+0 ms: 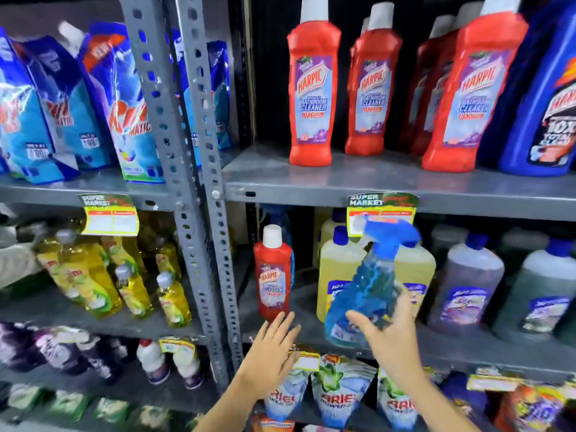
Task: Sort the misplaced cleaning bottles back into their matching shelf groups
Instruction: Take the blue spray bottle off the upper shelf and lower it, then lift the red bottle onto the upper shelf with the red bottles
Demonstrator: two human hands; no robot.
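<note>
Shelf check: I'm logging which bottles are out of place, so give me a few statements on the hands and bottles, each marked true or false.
1. The right hand holds a blue spray bottle. True.
2. The left hand grips the small red bottle. False: it is open, just below that bottle.
3. The small red bottle stands on the shelf under the big red bottles. True.
4. The spray bottle stands upright on the shelf. False: it is tilted, held in front of the yellow bottles.
</note>
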